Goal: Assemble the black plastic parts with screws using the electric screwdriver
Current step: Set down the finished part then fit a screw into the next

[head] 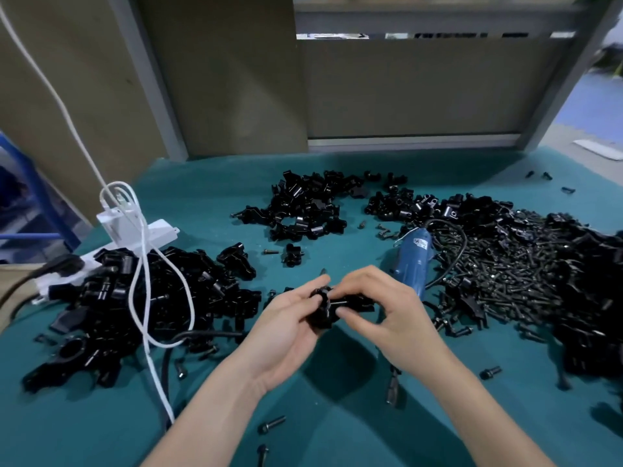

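Observation:
Both hands meet over the middle of the teal table [337, 416]. My left hand [286, 335] cups a black plastic part [325, 308] from below. My right hand [381, 308] pinches the same part from the right with fingertips on it. The blue electric screwdriver [413, 264] lies on the table just behind my right hand, untouched. A wide heap of black screws [505, 274] spreads to the right of it.
Piles of black parts lie at the left [135, 298], at the back centre [306, 203] and at the far right [590, 298]. A white power strip [135, 230] with white cables [145, 281] sits at the left. Loose screws [271, 424] dot the near table.

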### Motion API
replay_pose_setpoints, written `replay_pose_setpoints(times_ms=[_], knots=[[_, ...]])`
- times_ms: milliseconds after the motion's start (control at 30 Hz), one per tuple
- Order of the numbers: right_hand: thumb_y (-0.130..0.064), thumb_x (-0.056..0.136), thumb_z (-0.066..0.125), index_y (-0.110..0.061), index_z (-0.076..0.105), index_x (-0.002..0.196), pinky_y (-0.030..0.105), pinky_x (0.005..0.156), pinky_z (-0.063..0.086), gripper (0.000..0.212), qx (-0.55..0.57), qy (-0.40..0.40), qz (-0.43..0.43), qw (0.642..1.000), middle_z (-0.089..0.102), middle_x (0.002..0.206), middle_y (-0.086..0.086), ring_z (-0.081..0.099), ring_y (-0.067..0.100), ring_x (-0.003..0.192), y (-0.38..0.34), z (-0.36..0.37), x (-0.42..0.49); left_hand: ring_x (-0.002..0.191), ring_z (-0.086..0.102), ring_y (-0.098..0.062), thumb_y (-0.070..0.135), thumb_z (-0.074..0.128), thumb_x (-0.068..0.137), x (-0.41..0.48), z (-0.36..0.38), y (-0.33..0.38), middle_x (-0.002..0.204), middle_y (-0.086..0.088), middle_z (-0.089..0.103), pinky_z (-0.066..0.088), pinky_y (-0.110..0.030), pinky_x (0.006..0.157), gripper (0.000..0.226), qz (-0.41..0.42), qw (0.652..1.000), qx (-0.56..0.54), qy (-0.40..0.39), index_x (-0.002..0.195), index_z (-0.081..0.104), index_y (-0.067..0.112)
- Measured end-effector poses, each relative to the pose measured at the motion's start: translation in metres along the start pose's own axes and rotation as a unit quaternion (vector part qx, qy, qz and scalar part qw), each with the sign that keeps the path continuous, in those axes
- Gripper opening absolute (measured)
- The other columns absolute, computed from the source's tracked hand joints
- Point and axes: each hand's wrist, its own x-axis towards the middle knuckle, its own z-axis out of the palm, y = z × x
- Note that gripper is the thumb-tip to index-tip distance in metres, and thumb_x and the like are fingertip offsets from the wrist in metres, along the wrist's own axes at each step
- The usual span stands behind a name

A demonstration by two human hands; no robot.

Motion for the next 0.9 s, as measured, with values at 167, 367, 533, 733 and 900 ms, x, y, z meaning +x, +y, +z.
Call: replay_pose_setpoints(times_ms=[167, 367, 533, 733, 900], knots=[[0.000, 0.081, 0.073, -0.016, 0.070, 0.100, 0.014, 0.088, 0.044, 0.025, 0.014, -0.010, 0.006, 1.000, 0.062, 0.102, -0.005, 0.060, 0.007, 0.098, 0.000, -0.001, 0.000, 0.111, 0.063, -0.020, 0.001, 0.036, 0.101, -0.012, 0.006, 0.008, 0.125, -0.011, 0.065, 0.055, -0.030, 0.087, 0.039, -0.004, 0.996, 0.088, -0.024, 0.138, 0.046, 0.004], [-0.009, 0.077, 0.076, -0.019, 0.062, 0.096, 0.026, 0.087, 0.050, 0.026, 0.034, -0.002, 0.033, 0.999, 0.056, 0.100, -0.016, 0.060, 0.014, 0.096, -0.002, -0.006, -0.002, 0.108, 0.065, -0.019, 0.008, 0.043, 0.100, -0.013, 0.013, 0.015, 0.120, -0.005, 0.068, 0.048, -0.035, 0.100, 0.037, 0.055, 0.957, 0.285, -0.011, 0.136, 0.052, 0.010], [-0.007, 0.076, 0.078, -0.017, 0.063, 0.092, 0.019, 0.084, 0.046, 0.024, 0.027, 0.005, 0.072, 0.997, 0.058, 0.097, -0.009, 0.058, 0.010, 0.092, -0.004, -0.006, -0.004, 0.115, 0.060, -0.007, 0.019, 0.044, 0.102, -0.010, 0.021, 0.017, 0.126, 0.005, 0.065, 0.050, -0.023, 0.092, 0.034, 0.077, 0.917, 0.392, -0.001, 0.134, 0.056, 0.021], [-0.022, 0.074, 0.082, -0.014, 0.065, 0.090, 0.013, 0.081, 0.040, 0.024, 0.000, -0.036, 0.149, 0.988, 0.066, 0.096, -0.006, 0.058, 0.008, 0.093, -0.005, -0.001, -0.004, 0.094, 0.059, 0.015, 0.017, 0.046, 0.101, -0.007, 0.027, 0.012, 0.097, 0.021, 0.068, 0.040, 0.000, 0.079, 0.046, 0.110, 0.874, 0.473, 0.013, 0.144, 0.037, 0.031], [-0.016, 0.076, 0.080, -0.017, 0.060, 0.081, 0.022, 0.079, 0.049, 0.020, 0.019, -0.002, 0.215, 0.976, 0.068, 0.085, -0.008, 0.061, 0.001, 0.083, -0.005, 0.007, -0.007, 0.096, 0.060, 0.009, 0.003, 0.037, 0.097, -0.001, 0.027, 0.004, 0.104, 0.023, 0.070, 0.044, -0.006, 0.078, 0.073, 0.088, 0.880, 0.466, 0.026, 0.137, 0.016, 0.061]])
